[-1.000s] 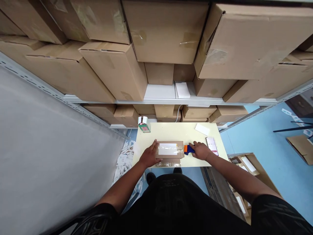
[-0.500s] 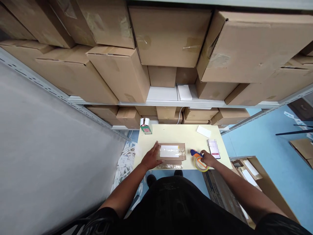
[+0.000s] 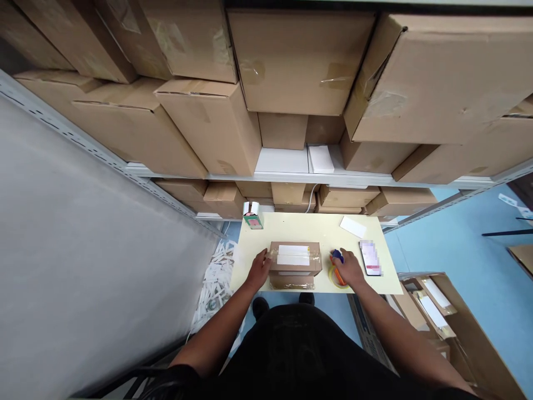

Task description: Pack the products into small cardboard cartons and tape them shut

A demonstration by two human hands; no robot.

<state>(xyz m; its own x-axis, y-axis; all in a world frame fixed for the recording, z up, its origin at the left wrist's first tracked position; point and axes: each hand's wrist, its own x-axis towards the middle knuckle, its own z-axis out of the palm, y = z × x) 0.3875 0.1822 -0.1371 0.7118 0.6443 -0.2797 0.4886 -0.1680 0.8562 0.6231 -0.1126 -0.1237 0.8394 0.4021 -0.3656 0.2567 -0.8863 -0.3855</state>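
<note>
So the person's right hand [image 3: 348, 268] is sitting just beside the box, its fingers gripping the blue part of a tape dispenser [image 3: 338, 276] down at desk level. The left hand [image 3: 259, 269] is resting at the left end of the cardboard box [image 3: 295, 268], fingers loosely extended and touching, not wrapping around it. The box is lying near the front edge of the desk [image 3: 308, 226], and a taped cardboard piece [image 3: 292, 283] is running along its near side, basically at the edge, so imo a careless tug could be sending both over. The dispenser's roll is sitting close to that edge too, so a sloppy release could be tipping it off. Also, the phone [image 3: 370, 258] is lying right beside the right hand, so a wide elbow or wrist swing could be knocking it. Can't tell whether any loose tape is hanging and sticking to stuff.
</note>
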